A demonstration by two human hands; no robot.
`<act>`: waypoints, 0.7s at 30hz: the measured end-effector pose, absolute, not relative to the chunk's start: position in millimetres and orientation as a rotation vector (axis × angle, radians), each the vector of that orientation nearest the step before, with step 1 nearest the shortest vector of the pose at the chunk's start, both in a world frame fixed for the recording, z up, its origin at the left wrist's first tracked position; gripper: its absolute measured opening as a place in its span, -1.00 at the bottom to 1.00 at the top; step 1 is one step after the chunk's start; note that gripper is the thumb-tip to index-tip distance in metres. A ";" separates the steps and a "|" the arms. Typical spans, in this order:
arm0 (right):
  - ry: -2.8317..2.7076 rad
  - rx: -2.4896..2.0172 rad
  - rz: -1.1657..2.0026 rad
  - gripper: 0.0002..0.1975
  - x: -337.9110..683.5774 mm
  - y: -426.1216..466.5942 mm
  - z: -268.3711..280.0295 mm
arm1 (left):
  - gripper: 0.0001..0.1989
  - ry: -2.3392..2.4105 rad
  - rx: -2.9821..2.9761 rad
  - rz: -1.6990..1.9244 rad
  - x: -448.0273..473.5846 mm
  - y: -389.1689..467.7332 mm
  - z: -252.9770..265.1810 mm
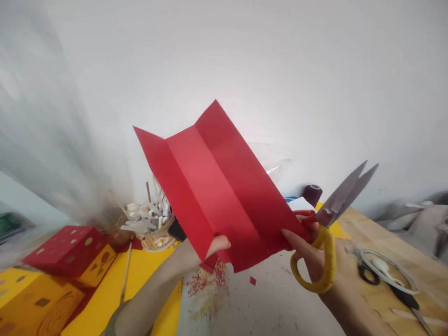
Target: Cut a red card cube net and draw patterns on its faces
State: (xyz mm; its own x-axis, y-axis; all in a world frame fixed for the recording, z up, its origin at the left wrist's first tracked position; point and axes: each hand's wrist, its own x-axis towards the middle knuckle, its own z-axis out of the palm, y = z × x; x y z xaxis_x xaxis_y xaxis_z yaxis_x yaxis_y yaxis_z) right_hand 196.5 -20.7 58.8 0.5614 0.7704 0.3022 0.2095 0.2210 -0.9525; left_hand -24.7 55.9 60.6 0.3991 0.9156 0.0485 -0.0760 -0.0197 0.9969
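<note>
A sheet of red card [224,186], creased lengthwise into panels, is held up tilted in front of me. My left hand [219,245] is closed on its lower left edge, the thumb lying over the front and the other fingers hidden behind. On the right, my right hand [308,252] pinches the card's lower right corner. The same hand carries scissors [328,275] with one yellow and one red handle, their blades slightly parted and pointing up and right, away from the card. Below lies a small red scrap [253,280] on the pale work surface [266,308].
At left sit a red box [65,249] and a yellow box [38,301] with cut-out shapes. Behind my left arm stands a basket [159,241] with tubes and sticks. A dark thread spool [311,192] is at the back; a hoop [408,266] and black-handled tool [368,275] lie right.
</note>
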 end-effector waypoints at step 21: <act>-1.088 -1.403 0.425 -0.71 192.4 -14.0 22.6 | -0.53 0.391 0.710 0.878 -2.7 51.3 71.9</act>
State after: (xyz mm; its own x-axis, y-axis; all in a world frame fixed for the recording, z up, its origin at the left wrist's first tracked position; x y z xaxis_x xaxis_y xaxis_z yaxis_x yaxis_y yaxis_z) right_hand 192.4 -14.0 22.6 0.4872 0.7986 0.3534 0.3485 0.1932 -0.9172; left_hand -2.7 51.3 71.9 0.5902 0.8068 -0.0281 -0.5603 0.4344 0.7052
